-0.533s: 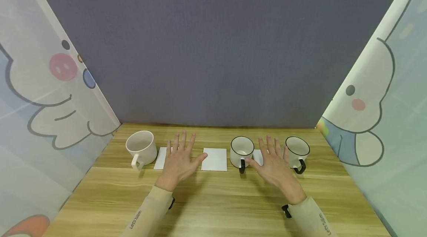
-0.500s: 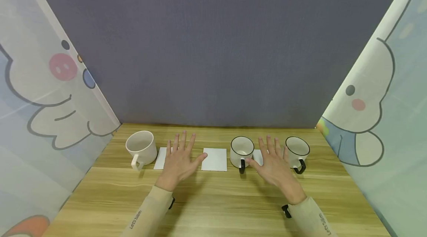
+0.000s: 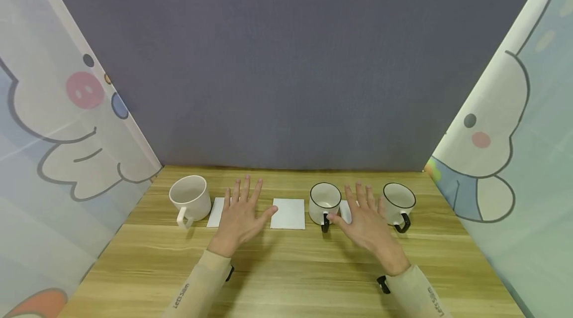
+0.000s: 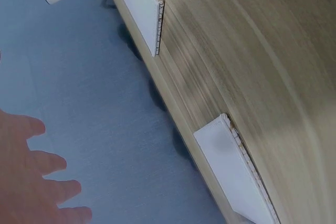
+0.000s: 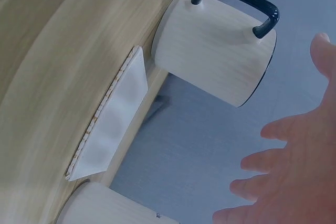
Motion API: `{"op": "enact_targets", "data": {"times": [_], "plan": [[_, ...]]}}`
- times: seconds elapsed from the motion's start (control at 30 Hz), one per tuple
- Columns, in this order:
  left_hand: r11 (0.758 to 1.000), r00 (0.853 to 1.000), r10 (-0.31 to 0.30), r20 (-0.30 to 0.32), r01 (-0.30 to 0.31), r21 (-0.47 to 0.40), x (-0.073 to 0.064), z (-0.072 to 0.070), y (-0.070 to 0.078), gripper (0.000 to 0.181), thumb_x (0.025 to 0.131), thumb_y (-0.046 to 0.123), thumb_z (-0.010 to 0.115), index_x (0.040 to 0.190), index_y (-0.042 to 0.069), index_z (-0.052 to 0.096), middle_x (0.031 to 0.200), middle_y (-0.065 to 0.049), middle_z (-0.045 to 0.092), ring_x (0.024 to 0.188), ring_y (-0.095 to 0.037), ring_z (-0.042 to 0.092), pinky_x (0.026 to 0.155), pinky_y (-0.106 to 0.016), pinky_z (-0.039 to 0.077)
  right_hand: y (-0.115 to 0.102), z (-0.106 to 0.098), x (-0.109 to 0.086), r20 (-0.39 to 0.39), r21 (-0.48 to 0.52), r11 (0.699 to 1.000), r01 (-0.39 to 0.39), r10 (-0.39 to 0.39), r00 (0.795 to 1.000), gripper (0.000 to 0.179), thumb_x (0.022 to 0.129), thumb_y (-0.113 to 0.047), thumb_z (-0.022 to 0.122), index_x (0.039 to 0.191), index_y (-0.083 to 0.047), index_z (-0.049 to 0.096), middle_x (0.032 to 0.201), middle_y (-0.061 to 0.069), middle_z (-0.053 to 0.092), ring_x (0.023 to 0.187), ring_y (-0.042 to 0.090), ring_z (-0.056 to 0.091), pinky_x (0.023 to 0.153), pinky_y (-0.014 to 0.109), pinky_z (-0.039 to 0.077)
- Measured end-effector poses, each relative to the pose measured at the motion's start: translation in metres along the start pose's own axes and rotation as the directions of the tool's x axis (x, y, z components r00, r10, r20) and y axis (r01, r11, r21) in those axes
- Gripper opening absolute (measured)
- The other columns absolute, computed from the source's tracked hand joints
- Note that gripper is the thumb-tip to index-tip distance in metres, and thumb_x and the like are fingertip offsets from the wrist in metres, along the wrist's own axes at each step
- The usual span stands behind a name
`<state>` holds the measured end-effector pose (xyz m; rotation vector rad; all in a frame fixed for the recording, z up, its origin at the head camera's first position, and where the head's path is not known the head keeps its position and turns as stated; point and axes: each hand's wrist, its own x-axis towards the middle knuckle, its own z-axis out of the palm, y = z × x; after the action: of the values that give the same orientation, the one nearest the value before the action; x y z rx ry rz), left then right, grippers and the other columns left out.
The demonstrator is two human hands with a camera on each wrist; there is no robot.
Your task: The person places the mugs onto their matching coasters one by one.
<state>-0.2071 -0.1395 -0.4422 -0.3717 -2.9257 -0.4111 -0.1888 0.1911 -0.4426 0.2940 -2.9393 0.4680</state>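
Head: your left hand point(image 3: 240, 219) and right hand point(image 3: 368, 224) spread wide, holding nothing; between, white square tile point(image 3: 288, 214), black-rimmed white cylindrical mug point(image 3: 322, 203). Left wrist: tile near edge of wood-grain table point(image 4: 262, 93). Right wrist: gap separates your fingers point(image 5: 270, 160) from mug.

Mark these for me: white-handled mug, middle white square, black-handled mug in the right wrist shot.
White-handled mug point(image 3: 195, 207): head view, outer wall.
Middle white square point(image 3: 288, 214): head view, centre of its top face.
Black-handled mug point(image 5: 214, 49): right wrist view, outer wall.
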Motion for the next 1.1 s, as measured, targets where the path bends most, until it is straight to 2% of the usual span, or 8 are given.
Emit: {"op": "enact_targets", "data": {"times": [0.23, 0.47, 0.63, 0.8, 0.97, 1.1], "plan": [[1.0, 0.999, 0.023, -0.026, -0.024, -0.017, -0.001, 0.0, 0.0, 0.088, 0.097, 0.074, 0.037, 0.163, 0.018, 0.021, 0.168, -0.017, 0.005, 0.154, -0.041, 0.001, 0.122, -0.061, 0.004, -0.002, 0.001, -0.002, -0.02, 0.014, 1.0, 0.025, -0.025, 0.999, 0.096, 0.096, -0.07, 0.049, 0.162, -0.006, 0.02, 0.166, 0.025, 0.01, 0.152, 0.048, 0.004, 0.117, 0.07, 0.002], [0.996, 0.996, 0.062, -0.056, -0.065, -0.056, -0.001, 0.002, -0.002, 0.081, 0.101, 0.064, 0.043, 0.162, 0.015, 0.024, 0.167, -0.019, 0.01, 0.154, -0.041, 0.007, 0.122, -0.061, 0.009, -0.005, 0.004, -0.006, -0.069, 0.09, 0.995, 0.048, -0.042, 0.997, 0.091, 0.098, -0.065, 0.051, 0.16, -0.004, 0.025, 0.163, 0.028, 0.02, 0.149, 0.051, 0.016, 0.116, 0.07, 0.015], [0.989, 0.991, 0.108, -0.083, -0.116, -0.091, 0.001, 0.004, -0.003, 0.074, 0.104, 0.055, 0.046, 0.161, 0.012, 0.027, 0.166, -0.024, 0.014, 0.153, -0.044, 0.011, 0.121, -0.063, 0.012, -0.008, 0.008, -0.009, -0.094, 0.18, 0.983, 0.024, -0.008, 0.996, 0.086, 0.1, -0.06, 0.052, 0.159, -0.003, 0.028, 0.16, 0.03, 0.027, 0.144, 0.055, 0.027, 0.111, 0.071, 0.027], [0.983, 0.985, 0.138, -0.107, -0.149, -0.111, 0.001, 0.007, -0.004, 0.071, 0.105, 0.051, 0.047, 0.16, 0.009, 0.03, 0.165, -0.026, 0.017, 0.151, -0.046, 0.017, 0.12, -0.062, 0.017, -0.012, 0.01, -0.013, -0.121, 0.294, 0.956, -0.005, 0.043, 0.992, 0.079, 0.1, -0.054, 0.058, 0.152, 0.002, 0.039, 0.154, 0.029, 0.039, 0.138, 0.053, 0.039, 0.109, 0.067, 0.034], [0.981, 0.981, 0.154, -0.122, -0.166, -0.1, 0.002, 0.01, -0.004, 0.069, 0.106, 0.049, 0.047, 0.159, 0.008, 0.031, 0.163, -0.027, 0.021, 0.149, -0.047, 0.022, 0.119, -0.062, 0.019, -0.018, 0.011, -0.017, -0.142, 0.364, 0.931, -0.027, 0.085, 0.986, 0.07, 0.099, -0.049, 0.061, 0.143, 0.005, 0.05, 0.142, 0.026, 0.054, 0.131, 0.047, 0.05, 0.106, 0.061, 0.04], [0.975, 0.977, 0.166, -0.132, -0.182, -0.126, 0.003, 0.01, -0.003, 0.065, 0.107, 0.045, 0.047, 0.158, 0.007, 0.033, 0.163, -0.026, 0.024, 0.148, -0.047, 0.023, 0.119, -0.062, 0.021, -0.021, 0.014, -0.018, -0.178, 0.472, 0.881, -0.034, 0.133, 0.975, 0.056, 0.098, -0.037, 0.068, 0.133, 0.005, 0.059, 0.13, 0.022, 0.063, 0.118, 0.041, 0.061, 0.097, 0.056, 0.05]]}}
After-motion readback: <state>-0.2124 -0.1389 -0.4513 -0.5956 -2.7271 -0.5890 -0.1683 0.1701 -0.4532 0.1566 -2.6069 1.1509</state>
